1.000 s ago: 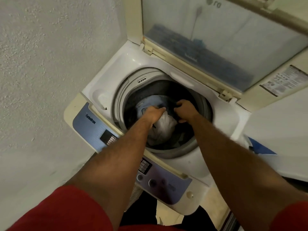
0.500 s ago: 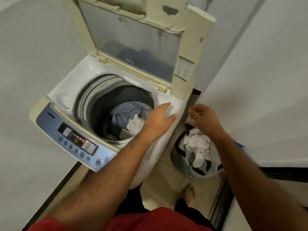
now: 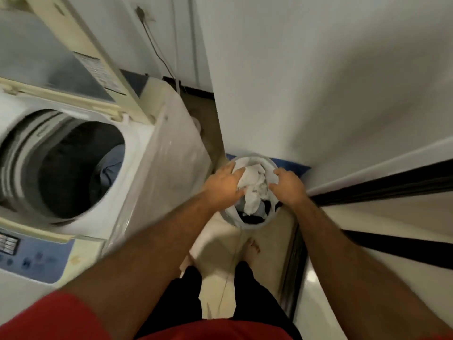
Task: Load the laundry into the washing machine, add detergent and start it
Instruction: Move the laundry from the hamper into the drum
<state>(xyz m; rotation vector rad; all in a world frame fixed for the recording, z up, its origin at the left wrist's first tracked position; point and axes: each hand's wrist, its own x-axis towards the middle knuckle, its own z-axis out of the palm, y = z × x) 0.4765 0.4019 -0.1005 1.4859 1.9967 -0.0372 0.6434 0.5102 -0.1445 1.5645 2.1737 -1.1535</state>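
I've got both hands down in the basket (image 3: 245, 223), L hand (image 3: 224, 186) & R hand (image 3: 288, 186) flanking the white laundry (image 3: 252, 185), fingers curling, grip unclear; washer drum (image 3: 73, 165) sits to my left, L nearer.

Laundry basket (image 3: 231, 212) right of washing machine (image 3: 152, 168), clothes (image 3: 252, 185) inside.

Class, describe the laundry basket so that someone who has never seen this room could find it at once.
Start at the open washing machine on the left. On the floor to its right, against the white wall, stands the round laundry basket. It alone holds crumpled white and dark clothes, with both hands reaching in.
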